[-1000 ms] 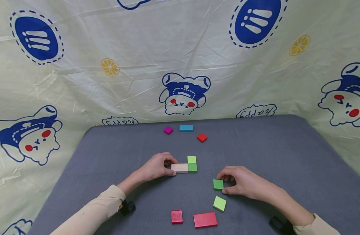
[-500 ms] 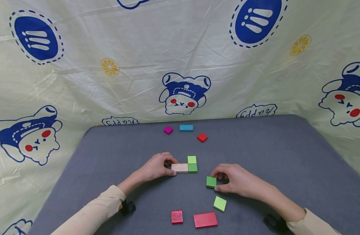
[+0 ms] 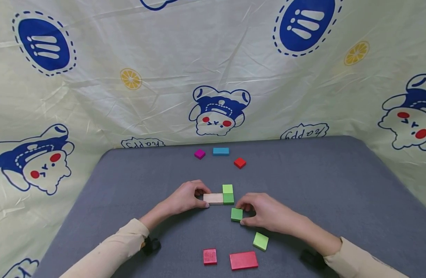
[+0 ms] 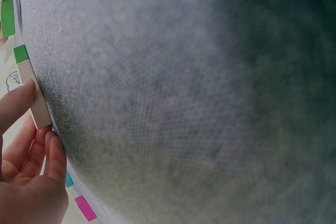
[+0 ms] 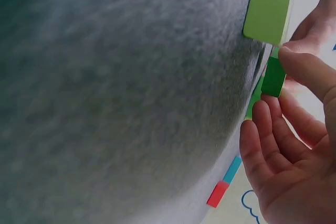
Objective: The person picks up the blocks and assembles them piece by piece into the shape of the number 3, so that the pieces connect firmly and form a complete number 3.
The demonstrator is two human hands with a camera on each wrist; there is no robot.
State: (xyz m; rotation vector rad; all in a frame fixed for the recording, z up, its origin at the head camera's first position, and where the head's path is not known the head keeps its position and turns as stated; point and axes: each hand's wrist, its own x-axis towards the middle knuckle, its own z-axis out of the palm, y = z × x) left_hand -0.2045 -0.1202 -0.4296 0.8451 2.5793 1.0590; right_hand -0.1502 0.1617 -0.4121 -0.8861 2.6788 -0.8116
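Note:
My left hand [image 3: 186, 197] pinches the left end of a pale wooden block [image 3: 213, 199] lying on the table. Against that block's right end sits a green block [image 3: 228, 199], with a light green block [image 3: 227, 189] touching it on the far side. Between thumb and fingers, my right hand [image 3: 268, 212] holds a second green block [image 3: 236, 214], just nearer to me than the joined blocks and apart from them. The right wrist view shows this held green block [image 5: 273, 76] between thumb and fingertips; whether it touches the table I cannot tell.
A loose light green block [image 3: 260, 241] lies below my right hand. Closer to me are a small red block [image 3: 210, 256] and a long red block [image 3: 243, 260]. Farther back lie magenta [image 3: 200, 154], blue [image 3: 221, 151] and bright red [image 3: 239, 163] blocks on the grey table [image 3: 147, 166].
My right hand has carried the green block leftward and slightly away from me, closer to the joined blocks. The left hand stays in place on the pale block.

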